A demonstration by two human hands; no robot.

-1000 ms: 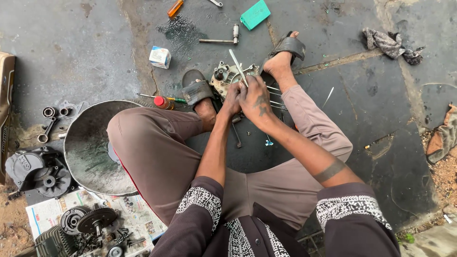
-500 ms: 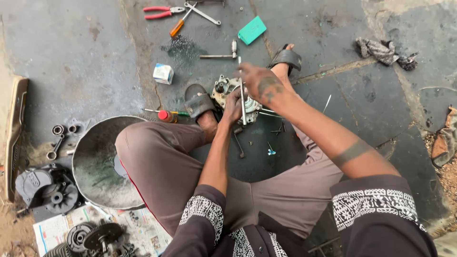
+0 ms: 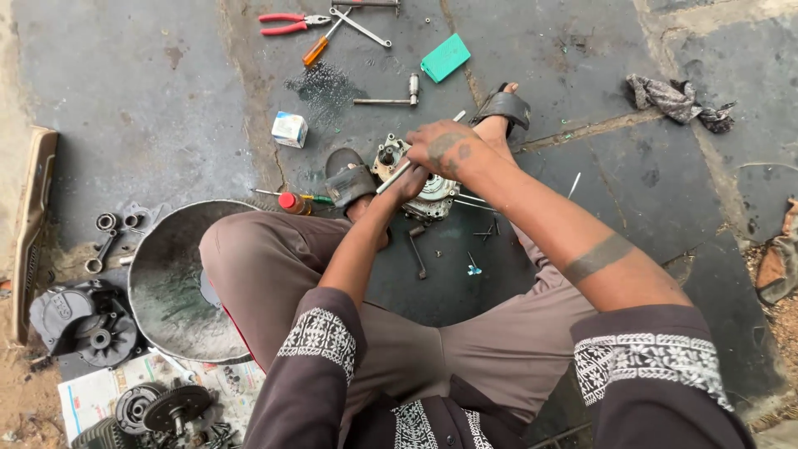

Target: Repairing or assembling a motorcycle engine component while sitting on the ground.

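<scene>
Just above the centre of the frame, a small metal engine casing (image 3: 426, 193) sits on the dark stone floor (image 3: 150, 108) between the person's two sandalled feet. The right hand (image 3: 445, 150) lies over the top of the casing with its fingers curled, apparently gripping a thin metal rod (image 3: 397, 171) that slants from the casing's left edge up toward the upper right; the grip itself is hidden under the knuckles. The left hand (image 3: 407, 185) presses against the casing's left side, touching the rod, but whether its fingers are clenched or loose cannot be told from here.

Below the casing, a small wrench (image 3: 415, 249) lies on the floor between the knees. A red-handled screwdriver (image 3: 293, 199) rests just left of the left sandal. At the left of the frame stands a round metal basin (image 3: 166, 274), with a dark engine cover (image 3: 83, 320) and gears (image 3: 170, 407) on paper in the lower left. Along the top lie red pliers (image 3: 291, 22), a teal card (image 3: 445, 57), a small white box (image 3: 289, 129) and a socket wrench (image 3: 386, 98). A crumpled rag (image 3: 677, 100) lies in the upper right.
</scene>
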